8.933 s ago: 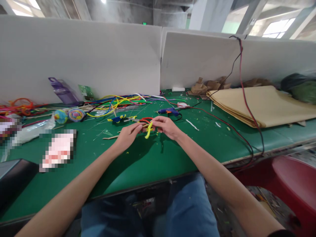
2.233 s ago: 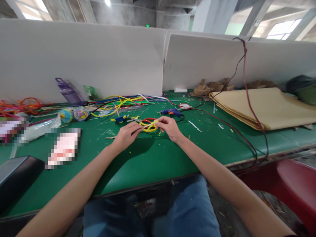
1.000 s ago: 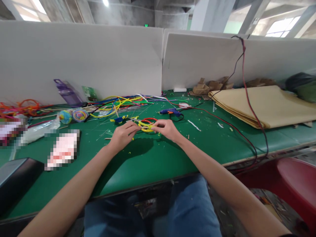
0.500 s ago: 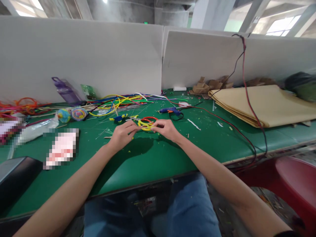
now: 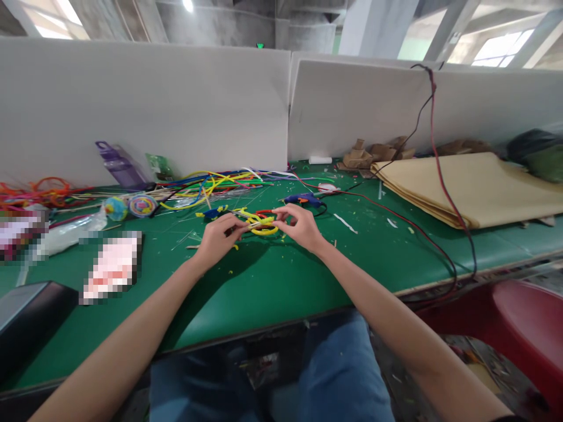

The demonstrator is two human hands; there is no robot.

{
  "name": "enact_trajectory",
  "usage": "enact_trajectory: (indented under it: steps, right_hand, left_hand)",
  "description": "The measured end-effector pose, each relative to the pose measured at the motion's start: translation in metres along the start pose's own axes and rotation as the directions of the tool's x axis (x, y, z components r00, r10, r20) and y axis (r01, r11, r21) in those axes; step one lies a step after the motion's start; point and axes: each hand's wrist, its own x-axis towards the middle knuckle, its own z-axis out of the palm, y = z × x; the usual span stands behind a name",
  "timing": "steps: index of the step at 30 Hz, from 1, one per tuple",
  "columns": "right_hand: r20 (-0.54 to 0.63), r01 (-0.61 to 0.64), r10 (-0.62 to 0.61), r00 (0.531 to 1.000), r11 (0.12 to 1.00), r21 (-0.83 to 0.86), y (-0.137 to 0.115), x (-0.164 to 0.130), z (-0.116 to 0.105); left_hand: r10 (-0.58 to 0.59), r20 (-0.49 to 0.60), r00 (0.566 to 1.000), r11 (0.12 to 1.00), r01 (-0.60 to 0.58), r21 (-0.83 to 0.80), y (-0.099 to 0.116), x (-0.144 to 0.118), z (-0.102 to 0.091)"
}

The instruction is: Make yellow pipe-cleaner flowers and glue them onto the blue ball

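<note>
Over the green table, my left hand (image 5: 221, 237) pinches a yellow looped strip (image 5: 264, 231) from its left side, thumb and fingers closed. At its right side my right hand (image 5: 299, 227) has thumb and fingertips closed on the same piece. Whether the strip is a pipe cleaner or thin tubing I cannot tell. Just behind it lie scissors with red handles (image 5: 264, 212), partly covered by the yellow loops. A blue piece with yellow tips (image 5: 213, 213) rests beyond my left hand. Past my right hand lies a blue glue gun (image 5: 303, 200).
Long coloured strips (image 5: 220, 183) are heaped at the back. A purple bottle (image 5: 121, 167) leans against the white partition (image 5: 145, 105). Folded brown paper (image 5: 475, 190) covers the right side, with a red-black cable (image 5: 444, 176) hanging before it. A black box (image 5: 39, 322) stands at left.
The yellow piece has turned slightly between my hands. My right fingers have shifted their hold and lifted a little. My left hand stays nearly in place.
</note>
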Motion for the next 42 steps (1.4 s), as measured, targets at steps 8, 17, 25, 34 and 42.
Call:
enact_trajectory:
  steps: [8,17,25,34,42]
  right_hand:
    - [0.002,0.067,-0.067,0.998,0.99,-0.122,0.0,-0.005,0.0]
    - [0.063,0.136,-0.128,0.99,0.979,-0.154,0.0,-0.007,0.001]
    - [0.109,0.124,-0.102,0.989,0.968,-0.218,0.002,-0.006,-0.001]
    - [0.158,0.034,0.002,0.987,0.974,-0.223,0.003,-0.005,-0.001]
    - [0.192,0.139,-0.104,0.976,0.974,-0.179,0.008,-0.006,0.003]
  left_hand:
    - [0.005,0.008,1.0,0.999,-0.005,-0.033,0.007,0.0,0.0]
    - [0.052,0.014,0.999,0.998,-0.051,-0.034,0.005,-0.001,-0.001]
    - [0.133,0.023,0.991,0.987,-0.134,0.085,0.001,-0.003,-0.002]
    - [0.165,0.041,0.986,0.973,-0.169,0.157,-0.003,-0.006,0.0]
    - [0.174,0.092,0.981,0.963,-0.189,0.194,-0.002,-0.007,0.001]
